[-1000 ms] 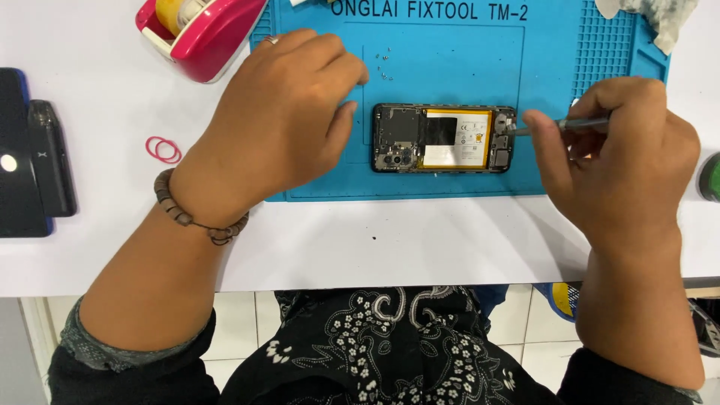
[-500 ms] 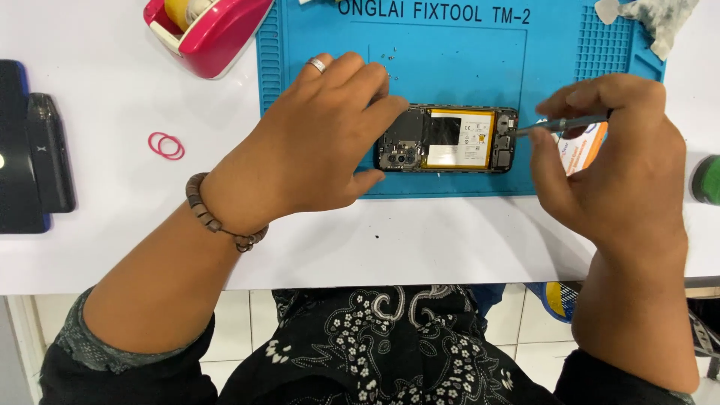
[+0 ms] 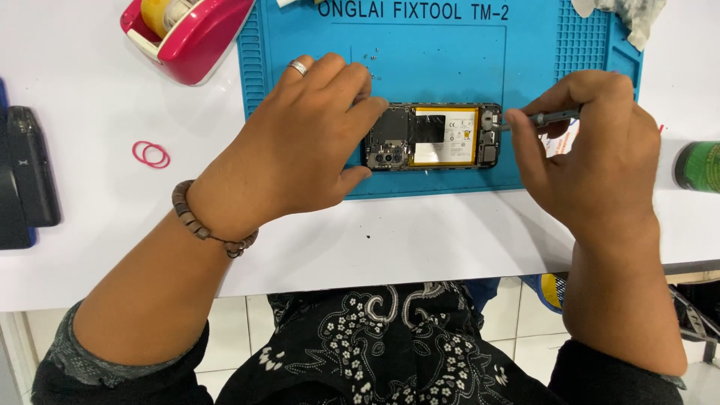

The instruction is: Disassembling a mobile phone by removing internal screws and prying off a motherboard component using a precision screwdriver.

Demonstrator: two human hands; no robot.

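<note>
Since the earlier frames the left hand (image 3: 300, 154) has shifted right across the blue work mat (image 3: 435, 60) and now rests at the left end of the opened phone (image 3: 433, 136); the right hand (image 3: 592, 154) has kept its place at the phone's right end.

Left hand: lying palm down, fingers curled loosely, fingertips and thumb touching the phone's left end at its far and near edges, bracing it. A ring shows on one finger and a bead bracelet (image 3: 206, 225) sits on the wrist.

Right hand: closed around a slim screwdriver (image 3: 544, 118), held level, its tip at the right end of the phone. Whether the tip is seated in a screw cannot be told.

The phone lies flat, back cover off, on the near part of the mat, long side running left to right, with the battery exposed at its middle. Several small loose screws (image 3: 371, 64) lie on the mat just beyond the left hand.

Surroundings on the white bench (image 3: 97, 97): a pink tape dispenser (image 3: 187, 34) at far left of the mat, red rubber bands (image 3: 151, 154) to the left, a dark device (image 3: 30, 176) at the left edge, a green-topped container (image 3: 697, 166) at the right edge, and a crumpled cloth (image 3: 626, 15) at the far right corner.
</note>
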